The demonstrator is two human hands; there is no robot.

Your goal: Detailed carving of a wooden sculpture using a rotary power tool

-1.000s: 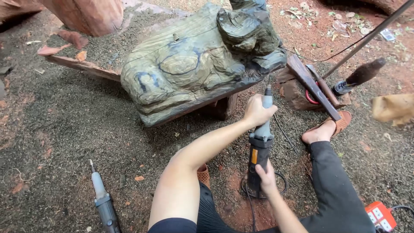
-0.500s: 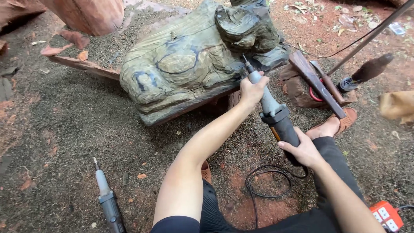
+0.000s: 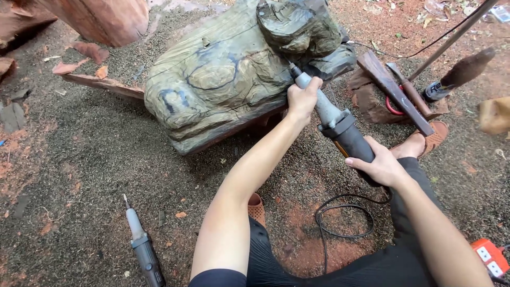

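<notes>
A large greenish wooden carving (image 3: 228, 79) with drawn lines lies on the sawdust-covered ground, propped on a plank. A corded die grinder (image 3: 340, 127) points up-left, its tip touching the carving below the raised block. My left hand (image 3: 303, 98) grips the grinder's silver neck close to the tip. My right hand (image 3: 380, 167) holds its black body further back. The black cord (image 3: 340, 212) loops on the ground between my legs.
A second grinder (image 3: 143, 250) lies on the ground at lower left. Wood scraps, a brush (image 3: 459, 74) and a long rod sit at upper right. An orange power strip (image 3: 491, 255) is at lower right. A reddish log (image 3: 101, 18) stands at top left.
The grinder swung from pointing downward beside the carving up to the wood, its tip now against the carving. Both hands rose with it.
</notes>
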